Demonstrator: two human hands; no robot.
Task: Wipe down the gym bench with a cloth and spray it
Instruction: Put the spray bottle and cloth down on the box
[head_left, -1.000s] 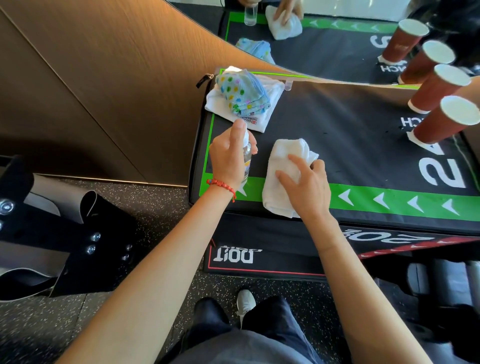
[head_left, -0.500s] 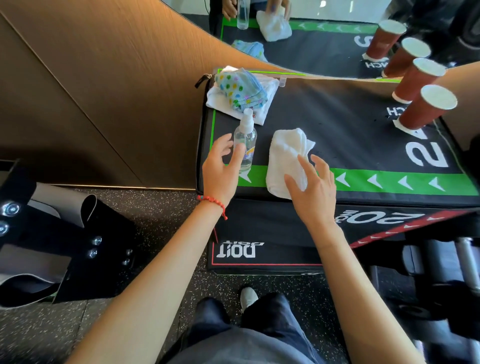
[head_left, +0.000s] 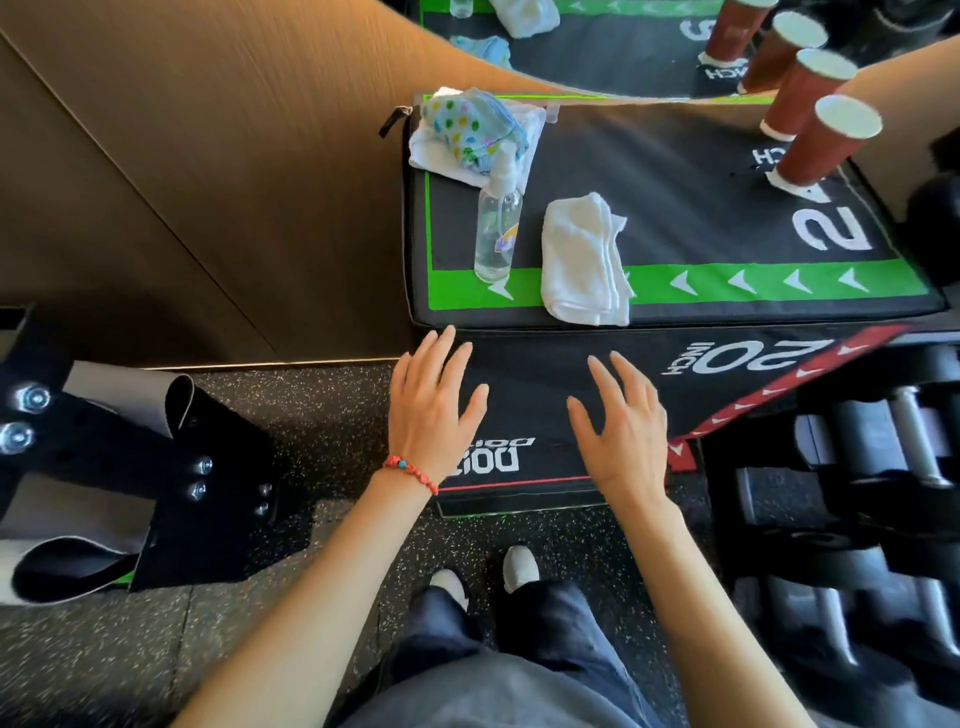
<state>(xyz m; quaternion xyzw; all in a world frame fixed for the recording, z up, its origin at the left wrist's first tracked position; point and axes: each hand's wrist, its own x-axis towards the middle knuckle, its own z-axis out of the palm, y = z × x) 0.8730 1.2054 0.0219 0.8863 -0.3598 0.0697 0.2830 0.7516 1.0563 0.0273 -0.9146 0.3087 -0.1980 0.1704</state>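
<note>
A black padded bench box (head_left: 691, 171) with a green stripe of white arrows fills the upper right. On it a clear spray bottle (head_left: 497, 223) stands upright near the left edge, and a folded white cloth (head_left: 582, 260) lies just to its right, overhanging the front stripe. My left hand (head_left: 431, 410), with a red bead bracelet, hovers in front of the box's front face, fingers spread and holding nothing. My right hand (head_left: 623, 426) is beside it, also spread and holding nothing. Both hands are below and apart from the bottle and cloth.
A dotted blue cloth (head_left: 467, 130) on a white towel lies at the box's back left corner. Several brown paper cups (head_left: 821, 140) stand at the back right. A wooden wall (head_left: 208, 182) is left, a mirror behind, black equipment (head_left: 130, 467) on the floor left, dumbbells (head_left: 857, 467) right.
Both hands let go: the left released the spray bottle, the right lifted off the white cloth, and both drew back toward me below the box's top edge.
</note>
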